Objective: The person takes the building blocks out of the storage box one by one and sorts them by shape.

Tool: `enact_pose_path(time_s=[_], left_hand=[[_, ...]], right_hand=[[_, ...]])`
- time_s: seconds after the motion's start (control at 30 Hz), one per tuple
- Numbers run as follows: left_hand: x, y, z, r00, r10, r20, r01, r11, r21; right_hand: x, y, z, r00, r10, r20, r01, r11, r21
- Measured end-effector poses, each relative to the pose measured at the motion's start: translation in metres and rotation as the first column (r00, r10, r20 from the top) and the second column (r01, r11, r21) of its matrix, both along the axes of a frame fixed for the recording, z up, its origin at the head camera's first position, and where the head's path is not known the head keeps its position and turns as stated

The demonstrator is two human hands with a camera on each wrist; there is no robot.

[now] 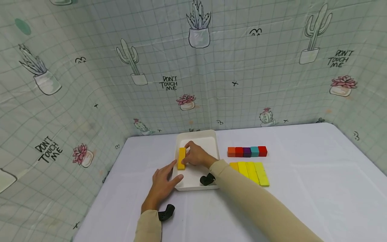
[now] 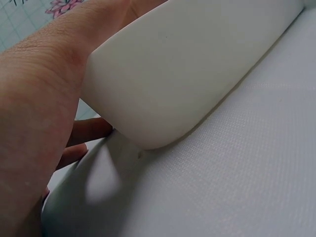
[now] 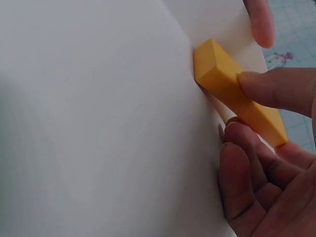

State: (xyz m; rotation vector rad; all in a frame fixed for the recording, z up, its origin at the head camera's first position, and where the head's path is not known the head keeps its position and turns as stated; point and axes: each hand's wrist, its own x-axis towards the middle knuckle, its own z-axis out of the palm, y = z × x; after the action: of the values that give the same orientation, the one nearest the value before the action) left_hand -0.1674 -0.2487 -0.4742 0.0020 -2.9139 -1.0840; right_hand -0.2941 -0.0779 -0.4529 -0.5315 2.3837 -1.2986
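Observation:
My right hand (image 1: 196, 156) pinches an orange-yellow rectangular block (image 1: 181, 158) inside the white tray (image 1: 193, 187), along its left side. In the right wrist view, the thumb lies on one face of the block (image 3: 232, 81) with fingers curled beneath; one end sits against the tray wall. My left hand (image 1: 161, 184) is at the tray's near left corner, thumb reaching over the rim and fingers extended along the outside of the left wall. The left wrist view shows the tray's outer wall (image 2: 163, 74) close beside that hand, with some fingers partly hidden behind it.
Right of the tray lies a row of small cubes (image 1: 247, 152) in orange, red, purple and teal. Nearer me, several yellow and yellow-green blocks (image 1: 252, 171) lie side by side, partly behind the right sleeve (image 1: 242, 188). A patterned cloth (image 1: 217, 67) rises behind the white table (image 1: 308, 174).

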Motion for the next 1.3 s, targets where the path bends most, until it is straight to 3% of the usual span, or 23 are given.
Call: enact_pose_path(time_s=[0.5,0.77,0.93,1.17,1.3], left_hand=[[0.003,0.003,-0.002,1.000,0.010,0.019,-0.011,1.000,0.010],[0.003,0.001,-0.001,1.000,-0.008,-0.010,0.008,1.000,0.006],[0.001,0.001,0.001,1.000,-0.010,-0.006,0.010,1.000,-0.006],[0.001,0.002,0.002,1.000,-0.017,-0.011,0.017,1.000,-0.002],[0.003,0.002,0.002,1.000,-0.016,-0.016,0.016,1.000,0.000]], right_hand=[[-0.004,0.010,0.001,0.983,-0.113,0.146,0.135,0.979,-0.153],[0.002,0.025,0.020,0.961,-0.132,0.245,0.202,0.937,-0.287],[0.003,0.036,0.022,0.952,-0.137,0.274,0.222,0.925,-0.309],[0.009,0.052,0.026,0.938,-0.150,0.312,0.273,0.875,-0.399],[0.016,0.062,0.028,0.933,-0.152,0.326,0.286,0.864,-0.415]])
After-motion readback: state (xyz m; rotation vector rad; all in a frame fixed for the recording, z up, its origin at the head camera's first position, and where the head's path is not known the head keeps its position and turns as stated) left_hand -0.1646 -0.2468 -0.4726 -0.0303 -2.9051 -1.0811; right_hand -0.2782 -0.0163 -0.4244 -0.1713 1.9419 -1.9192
